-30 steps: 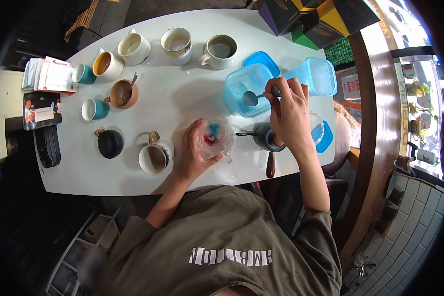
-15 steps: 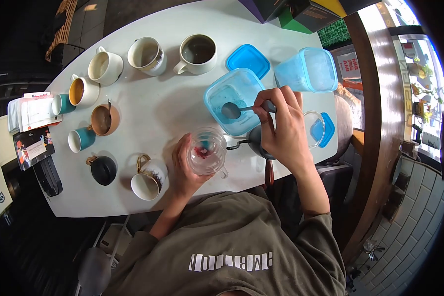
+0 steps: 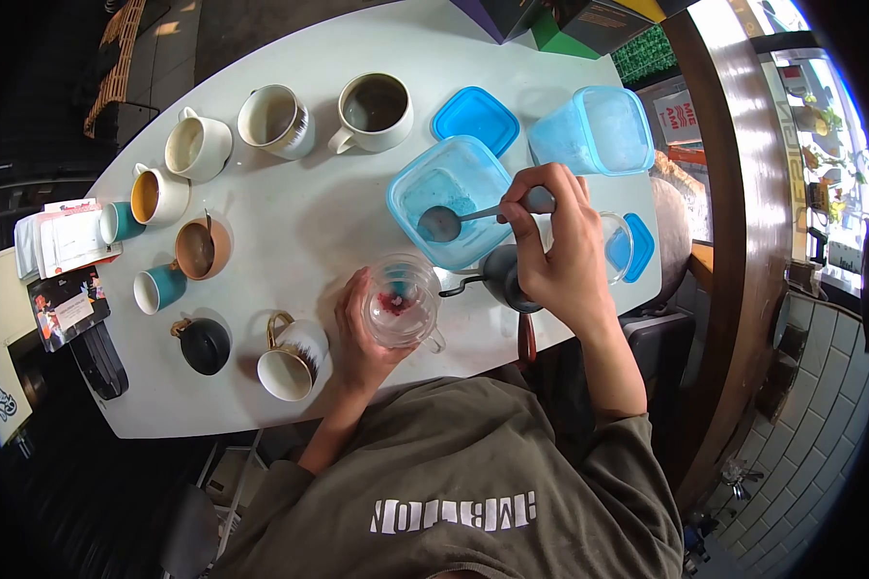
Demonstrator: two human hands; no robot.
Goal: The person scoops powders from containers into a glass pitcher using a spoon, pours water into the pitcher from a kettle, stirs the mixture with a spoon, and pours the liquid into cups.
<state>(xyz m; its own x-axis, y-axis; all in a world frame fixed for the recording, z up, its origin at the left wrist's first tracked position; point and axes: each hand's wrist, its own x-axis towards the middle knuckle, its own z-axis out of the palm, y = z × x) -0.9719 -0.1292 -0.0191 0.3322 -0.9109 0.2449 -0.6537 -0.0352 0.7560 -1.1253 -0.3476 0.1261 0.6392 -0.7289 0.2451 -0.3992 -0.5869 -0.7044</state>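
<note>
My left hand (image 3: 359,328) is wrapped round the side of a clear glass cup (image 3: 399,304), with red and bluish bits visible inside it. Between the fingers of my right hand (image 3: 562,246) is the handle of a dark spoon (image 3: 440,224). The spoon's bowl hangs over the open blue plastic container (image 3: 454,251), which has blue-green residue on its bottom. Just below my right hand, partly hidden by it, stands a dark pot (image 3: 502,278) with a curved black spout. A blue lid (image 3: 475,121) lies behind the container.
Several mugs stand on the white table (image 3: 261,232), including a grey one (image 3: 375,111), a black one (image 3: 203,345) and a white-and-gold one (image 3: 290,367). A second blue container (image 3: 594,132) lies at the back right. Papers (image 3: 68,241) sit at the left edge.
The spoon has moved left and down, further over the open container. The camera view has shifted, so the table items appear displaced. My left hand still holds the glass cup.
</note>
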